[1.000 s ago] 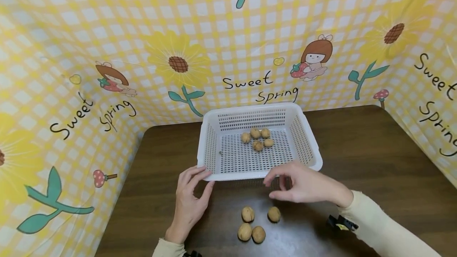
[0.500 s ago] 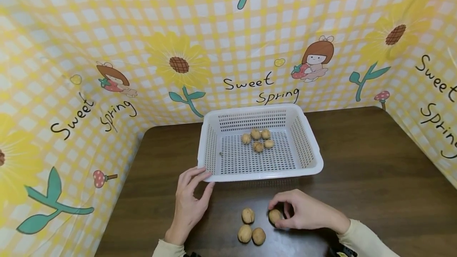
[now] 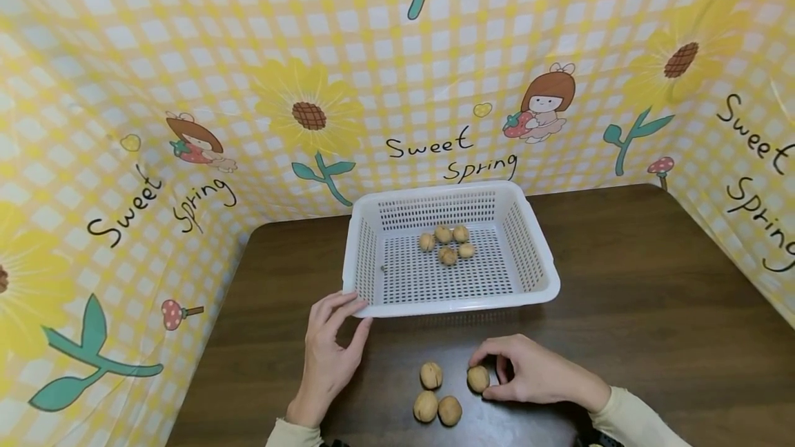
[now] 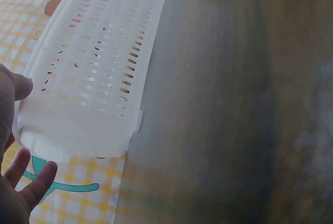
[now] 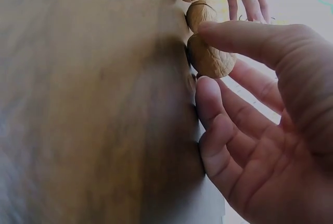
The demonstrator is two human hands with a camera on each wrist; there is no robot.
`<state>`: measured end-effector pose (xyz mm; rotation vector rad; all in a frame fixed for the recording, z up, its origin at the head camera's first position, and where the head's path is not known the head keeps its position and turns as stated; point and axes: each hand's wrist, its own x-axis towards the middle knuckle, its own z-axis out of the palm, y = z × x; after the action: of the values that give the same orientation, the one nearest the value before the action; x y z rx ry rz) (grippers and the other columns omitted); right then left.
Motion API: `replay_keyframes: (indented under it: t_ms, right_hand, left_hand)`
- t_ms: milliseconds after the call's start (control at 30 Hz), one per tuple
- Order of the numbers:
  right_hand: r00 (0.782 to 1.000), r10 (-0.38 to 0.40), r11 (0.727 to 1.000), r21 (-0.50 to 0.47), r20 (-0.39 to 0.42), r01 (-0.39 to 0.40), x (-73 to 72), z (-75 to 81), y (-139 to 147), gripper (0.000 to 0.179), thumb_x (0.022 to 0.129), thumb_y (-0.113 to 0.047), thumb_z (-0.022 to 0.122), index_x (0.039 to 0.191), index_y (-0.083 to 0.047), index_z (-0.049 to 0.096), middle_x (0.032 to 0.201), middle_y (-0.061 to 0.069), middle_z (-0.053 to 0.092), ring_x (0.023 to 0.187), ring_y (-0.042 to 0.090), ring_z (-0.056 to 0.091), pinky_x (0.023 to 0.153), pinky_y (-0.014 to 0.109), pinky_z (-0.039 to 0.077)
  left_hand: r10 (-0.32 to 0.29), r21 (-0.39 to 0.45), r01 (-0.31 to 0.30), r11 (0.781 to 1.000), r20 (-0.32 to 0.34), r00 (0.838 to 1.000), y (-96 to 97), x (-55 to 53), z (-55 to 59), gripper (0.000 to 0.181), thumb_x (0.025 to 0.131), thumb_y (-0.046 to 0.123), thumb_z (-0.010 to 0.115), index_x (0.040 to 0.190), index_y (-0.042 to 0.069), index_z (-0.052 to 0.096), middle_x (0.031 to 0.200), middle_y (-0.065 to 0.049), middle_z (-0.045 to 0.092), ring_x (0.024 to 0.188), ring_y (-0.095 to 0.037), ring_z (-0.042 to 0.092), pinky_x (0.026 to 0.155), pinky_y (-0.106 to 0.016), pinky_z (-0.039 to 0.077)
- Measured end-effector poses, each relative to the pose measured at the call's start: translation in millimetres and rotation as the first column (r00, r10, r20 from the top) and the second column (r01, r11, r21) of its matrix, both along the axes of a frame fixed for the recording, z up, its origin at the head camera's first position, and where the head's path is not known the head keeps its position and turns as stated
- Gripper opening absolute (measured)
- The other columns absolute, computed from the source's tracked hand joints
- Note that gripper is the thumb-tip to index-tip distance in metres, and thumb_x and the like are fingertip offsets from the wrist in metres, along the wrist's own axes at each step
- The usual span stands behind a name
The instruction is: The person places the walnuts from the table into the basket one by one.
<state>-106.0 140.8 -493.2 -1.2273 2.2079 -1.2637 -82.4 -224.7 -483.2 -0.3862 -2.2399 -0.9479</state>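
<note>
My right hand (image 3: 528, 371) reaches down to a walnut (image 3: 478, 379) on the dark table, thumb and forefinger closed about it. In the right wrist view the thumb lies against that walnut (image 5: 210, 57) and the other fingers curl beneath. Just left of it sit three more walnuts (image 3: 426, 406) in a loose cluster. At its front left corner, a white plastic basket (image 3: 435, 306) is held by my left hand (image 3: 332, 350), fingers over the rim and thumb at the front. Several walnuts (image 3: 448, 255) lie together on the basket's slotted floor.
A brown wooden table (image 3: 621, 281) bears everything. Behind and beside it hangs a yellow checked cloth (image 3: 397, 54) printed with flowers and lettering. The basket stands close to the back edge, near this cloth.
From above the basket's front rim, my right hand has come down and toward me to the walnut on the right, and now pinches it. My left hand stays at the basket corner.
</note>
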Motion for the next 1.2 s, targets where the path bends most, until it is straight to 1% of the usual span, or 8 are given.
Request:
replay_keyframes:
  t_ms: [200,400,567,667,767,867,1067,1200]
  right_hand:
    - [0.999,-0.008,1.000,0.001,-0.039,0.008,2.1,-1.6,-2,0.029,0.092,-0.023,0.085,0.118,-0.025,0.072,0.076,-0.004,0.065,0.063,-0.012,0.052,0.058,0.016,0.051]
    - [0.999,0.000,1.000,0.000,-0.048,0.000,4.4,3.9,-5,0.027,0.094,-0.024,0.084,0.117,-0.025,0.072,0.071,-0.013,0.060,0.062,-0.013,0.052,0.057,0.015,0.051]
    - [0.997,0.002,1.000,-0.009,-0.083,-0.003,4.1,14.1,-7,0.028,0.093,-0.021,0.085,0.117,-0.022,0.073,0.069,-0.014,0.060,0.060,-0.014,0.051,0.057,0.013,0.050]
    - [0.996,0.007,1.000,-0.003,-0.094,-0.008,2.6,20.8,-7,0.028,0.093,-0.021,0.084,0.118,-0.020,0.073,0.073,-0.011,0.062,0.060,-0.014,0.051,0.056,0.013,0.050]
    - [0.996,0.010,1.000,0.001,-0.085,-0.010,0.8,27.6,-6,0.027,0.095,-0.024,0.083,0.120,-0.018,0.074,0.079,-0.009,0.066,0.061,-0.013,0.051,0.054,0.014,0.049]
    - [0.997,0.007,1.000,0.000,-0.083,-0.007,-1.2,35.0,-5,0.027,0.096,-0.026,0.082,0.121,-0.018,0.074,0.081,-0.008,0.067,0.062,-0.011,0.052,0.053,0.015,0.048]
    - [0.995,0.004,1.000,0.020,-0.098,-0.002,-7.1,50.3,-5,0.025,0.098,-0.029,0.080,0.121,-0.022,0.074,0.083,-0.008,0.068,0.064,-0.010,0.054,0.054,0.015,0.049]
    - [0.995,0.012,0.999,0.034,-0.098,-0.009,-11.6,57.7,-4,0.024,0.098,-0.029,0.079,0.121,-0.022,0.074,0.092,-0.012,0.071,0.064,-0.009,0.054,0.055,0.017,0.050]
  left_hand:
    - [0.000,-0.002,0.000,1.000,-0.008,1.000,-0.4,-0.4,-1.1,0.031,0.085,0.006,0.087,0.115,0.010,0.080,0.127,-0.010,0.072,0.128,-0.034,0.057,0.115,-0.021,0.035]
    - [-0.003,0.001,0.003,1.000,-0.016,1.000,-0.5,-0.4,-1.7,0.030,0.085,0.005,0.087,0.114,0.009,0.080,0.127,-0.011,0.072,0.127,-0.035,0.057,0.115,-0.021,0.034]
    - [0.000,0.002,0.000,1.000,-0.012,1.000,-0.4,-0.3,-1.1,0.029,0.085,0.005,0.086,0.113,0.008,0.080,0.128,-0.009,0.072,0.127,-0.035,0.057,0.115,-0.021,0.034]
    - [0.002,0.002,-0.002,1.000,-0.007,1.000,0.2,-0.2,-0.8,0.029,0.085,0.005,0.086,0.114,0.008,0.080,0.128,-0.009,0.071,0.127,-0.035,0.057,0.115,-0.021,0.035]
    - [0.001,0.004,-0.001,1.000,-0.002,1.000,0.8,0.0,-0.6,0.030,0.085,0.005,0.086,0.114,0.008,0.080,0.128,-0.011,0.071,0.128,-0.035,0.056,0.115,-0.021,0.035]
    - [-0.002,0.005,0.002,1.000,-0.004,1.000,1.1,-0.1,-0.5,0.030,0.085,0.005,0.086,0.114,0.008,0.080,0.128,-0.013,0.071,0.128,-0.035,0.056,0.115,-0.021,0.035]
    - [0.008,0.005,-0.008,1.000,-0.006,1.000,0.9,-0.2,-1.2,0.030,0.086,0.006,0.086,0.115,0.008,0.080,0.128,-0.010,0.071,0.128,-0.034,0.057,0.114,-0.021,0.035]
    - [0.008,0.004,-0.008,1.000,-0.006,1.000,0.7,-0.1,-1.8,0.030,0.086,0.006,0.086,0.115,0.008,0.080,0.128,-0.010,0.071,0.128,-0.034,0.056,0.114,-0.020,0.035]
